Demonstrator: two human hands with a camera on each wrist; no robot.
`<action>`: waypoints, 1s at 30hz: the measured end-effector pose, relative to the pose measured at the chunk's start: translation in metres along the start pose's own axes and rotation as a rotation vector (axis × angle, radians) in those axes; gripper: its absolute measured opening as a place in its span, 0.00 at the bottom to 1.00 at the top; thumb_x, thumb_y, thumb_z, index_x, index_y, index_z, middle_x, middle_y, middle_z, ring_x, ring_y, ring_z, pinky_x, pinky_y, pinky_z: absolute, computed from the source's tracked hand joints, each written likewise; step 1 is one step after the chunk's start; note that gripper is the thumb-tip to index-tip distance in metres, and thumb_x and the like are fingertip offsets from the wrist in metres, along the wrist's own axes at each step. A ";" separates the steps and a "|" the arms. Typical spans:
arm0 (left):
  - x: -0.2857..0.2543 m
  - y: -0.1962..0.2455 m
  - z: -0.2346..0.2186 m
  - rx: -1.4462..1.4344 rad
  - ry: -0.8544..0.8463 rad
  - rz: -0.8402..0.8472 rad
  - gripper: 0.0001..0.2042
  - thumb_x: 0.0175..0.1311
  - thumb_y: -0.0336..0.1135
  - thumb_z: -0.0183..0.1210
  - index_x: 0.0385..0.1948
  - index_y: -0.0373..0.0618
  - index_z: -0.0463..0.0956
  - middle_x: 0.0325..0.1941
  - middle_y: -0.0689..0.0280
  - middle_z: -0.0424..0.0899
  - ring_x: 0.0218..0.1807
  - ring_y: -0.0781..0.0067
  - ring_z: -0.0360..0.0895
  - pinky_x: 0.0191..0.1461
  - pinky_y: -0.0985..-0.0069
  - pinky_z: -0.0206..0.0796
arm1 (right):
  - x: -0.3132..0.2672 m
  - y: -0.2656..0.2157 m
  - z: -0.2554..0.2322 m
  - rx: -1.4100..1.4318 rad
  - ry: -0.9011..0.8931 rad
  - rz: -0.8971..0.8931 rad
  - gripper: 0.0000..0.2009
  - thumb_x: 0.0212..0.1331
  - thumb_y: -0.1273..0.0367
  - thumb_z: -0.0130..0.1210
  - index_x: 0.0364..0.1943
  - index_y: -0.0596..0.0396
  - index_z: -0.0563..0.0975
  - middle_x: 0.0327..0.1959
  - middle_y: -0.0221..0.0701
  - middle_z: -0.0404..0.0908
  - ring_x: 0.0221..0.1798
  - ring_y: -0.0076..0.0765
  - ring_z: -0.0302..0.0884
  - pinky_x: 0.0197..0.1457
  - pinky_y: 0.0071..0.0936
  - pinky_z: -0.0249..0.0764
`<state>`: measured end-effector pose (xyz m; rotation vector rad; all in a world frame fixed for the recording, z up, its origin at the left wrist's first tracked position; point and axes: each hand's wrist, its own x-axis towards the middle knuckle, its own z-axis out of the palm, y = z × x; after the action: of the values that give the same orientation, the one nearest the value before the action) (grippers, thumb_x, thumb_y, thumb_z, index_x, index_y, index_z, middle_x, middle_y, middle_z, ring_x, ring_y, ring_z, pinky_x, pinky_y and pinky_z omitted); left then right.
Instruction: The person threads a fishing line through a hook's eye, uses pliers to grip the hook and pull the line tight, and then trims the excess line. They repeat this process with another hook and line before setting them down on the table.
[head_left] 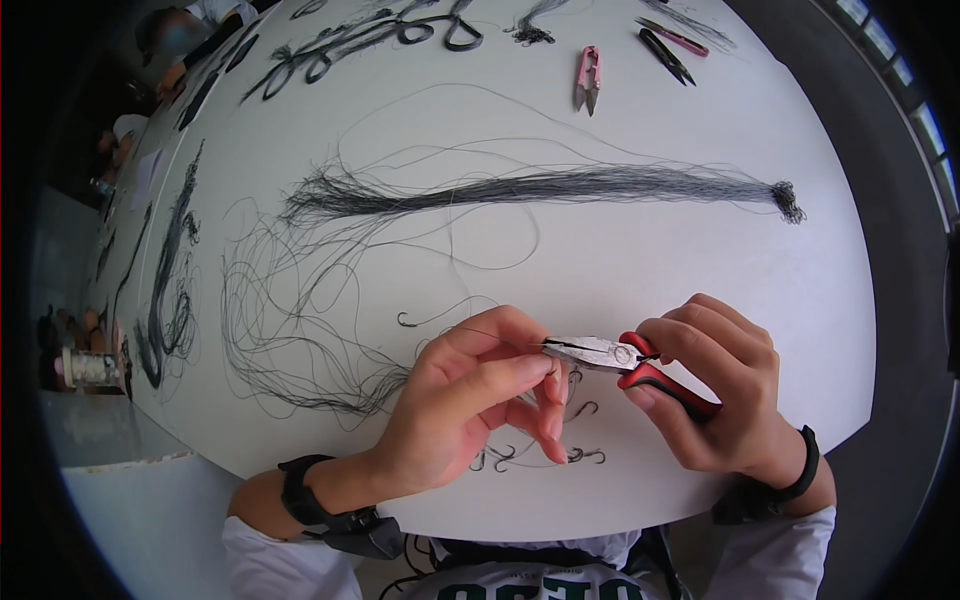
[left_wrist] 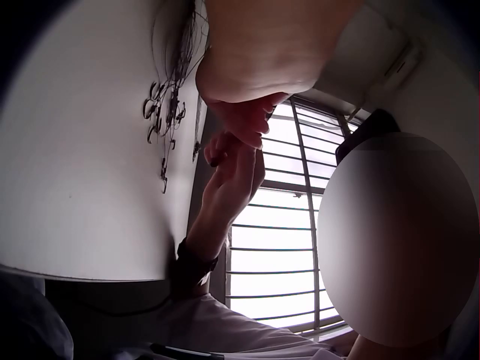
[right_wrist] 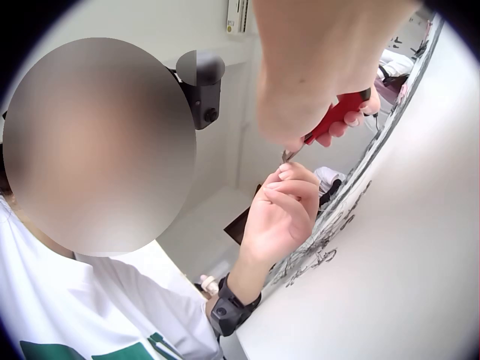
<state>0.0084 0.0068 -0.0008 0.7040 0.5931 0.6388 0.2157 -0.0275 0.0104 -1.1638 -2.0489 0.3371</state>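
Observation:
The right hand (head_left: 715,375) grips red-and-black handled pliers (head_left: 600,353), whose metal jaws point left and meet the fingertips of the left hand (head_left: 460,400). Thumb and index finger of the left hand pinch something thin at the jaw tips; a fine dark line runs left from there. What lies between the jaws is too small to tell. In the right wrist view the red pliers handle (right_wrist: 337,116) shows in the right hand, its tip at the left hand's (right_wrist: 281,217) fingertips. Several small hooks (head_left: 590,457) on lines lie on the table below the hands.
A long bundle of dark line (head_left: 540,187) crosses the white table (head_left: 800,300), with loose loops (head_left: 290,330) at left and a single hook (head_left: 406,320). Pink snips (head_left: 589,75), black snips (head_left: 665,55) and more bundles lie at the back. Other people sit at far left.

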 end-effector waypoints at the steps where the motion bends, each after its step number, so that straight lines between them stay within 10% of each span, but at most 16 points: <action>1: 0.000 0.000 0.000 0.000 -0.001 0.000 0.07 0.60 0.29 0.44 0.39 0.41 0.66 0.27 0.60 0.70 0.24 0.66 0.72 0.24 0.61 0.73 | 0.000 0.000 0.000 -0.006 0.011 -0.008 0.13 0.37 0.71 0.64 0.28 0.60 0.75 0.20 0.32 0.72 0.18 0.34 0.65 0.19 0.26 0.61; 23: 0.004 0.001 -0.007 -0.431 -0.438 -0.234 0.08 0.66 0.34 0.46 0.28 0.42 0.62 0.22 0.67 0.64 0.22 0.71 0.69 0.19 0.71 0.70 | 0.004 0.017 0.007 -0.432 -0.003 0.162 0.16 0.42 0.75 0.59 0.39 0.57 0.73 0.38 0.34 0.71 0.42 0.41 0.66 0.46 0.33 0.62; 30: -0.002 -0.009 -0.003 -0.433 -0.528 -0.393 0.09 0.67 0.35 0.43 0.32 0.38 0.65 0.19 0.69 0.58 0.24 0.68 0.71 0.22 0.71 0.73 | 0.001 -0.013 0.006 0.674 -0.110 0.163 0.08 0.48 0.76 0.59 0.34 0.57 0.79 0.35 0.31 0.73 0.37 0.29 0.66 0.40 0.23 0.62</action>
<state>0.0080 0.0016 -0.0084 0.3091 0.0839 0.1825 0.2031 -0.0330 0.0138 -0.8931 -1.7112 1.0937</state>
